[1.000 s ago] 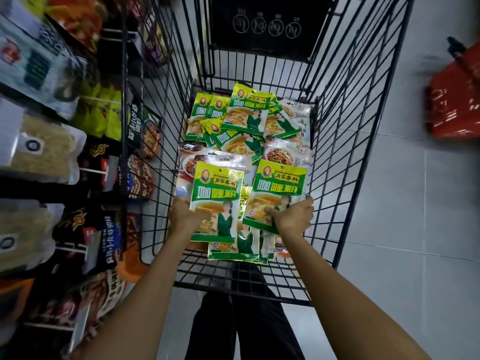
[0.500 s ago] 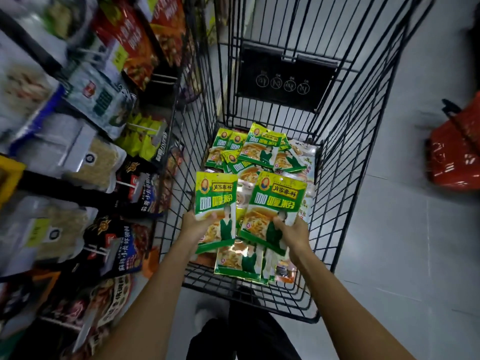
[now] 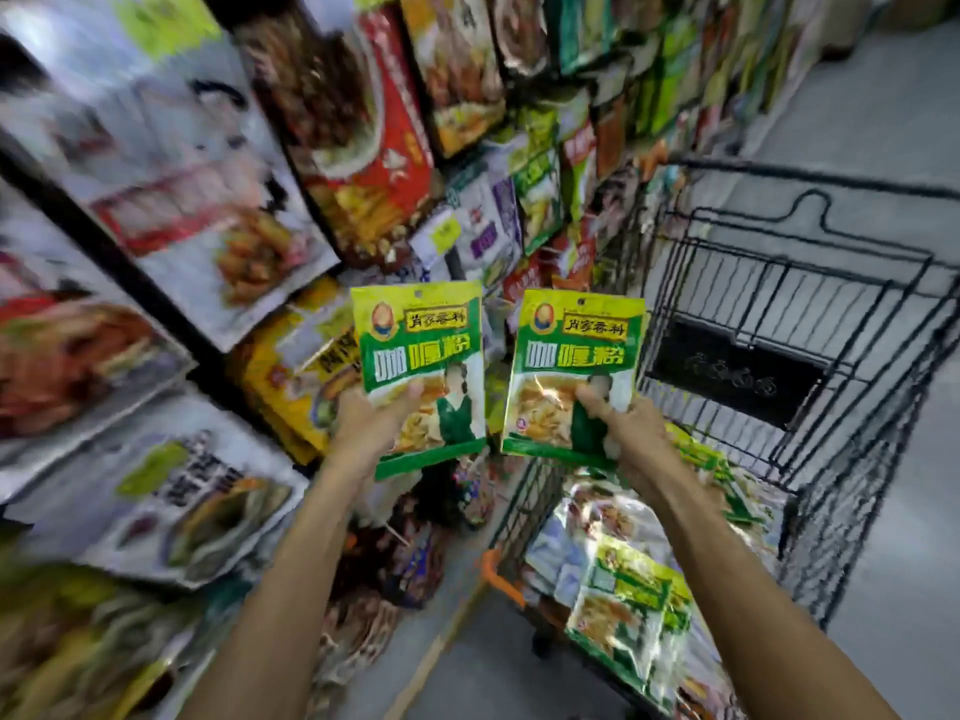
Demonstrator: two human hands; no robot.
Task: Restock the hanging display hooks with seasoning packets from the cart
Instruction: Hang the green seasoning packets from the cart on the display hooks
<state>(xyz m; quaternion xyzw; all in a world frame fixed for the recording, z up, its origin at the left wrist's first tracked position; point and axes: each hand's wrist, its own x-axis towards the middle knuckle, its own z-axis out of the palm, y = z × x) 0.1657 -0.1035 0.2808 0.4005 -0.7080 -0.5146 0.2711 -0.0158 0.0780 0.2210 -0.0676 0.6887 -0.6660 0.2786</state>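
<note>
My left hand (image 3: 371, 423) grips the lower part of a green and yellow seasoning packet (image 3: 418, 350), held upright in front of the display. My right hand (image 3: 621, 426) grips a second matching packet (image 3: 576, 350) right beside it, also upright. Each packet has a small hang hole at its top edge. Below my right arm, the black wire cart (image 3: 810, 324) holds several more green packets (image 3: 634, 605) and other pouches. The hanging display (image 3: 363, 148) fills the left side, packed with blurred packets; its hooks are hidden.
Yellow, red and white pouches (image 3: 291, 376) hang just behind the left packet. An orange bumper (image 3: 498, 574) marks the cart's near corner. Grey tiled floor (image 3: 893, 122) opens to the right of the cart.
Both hands have lifted their packets up out of the cart and toward the display on the left. The view has swung left and up from the cart to the shelves.
</note>
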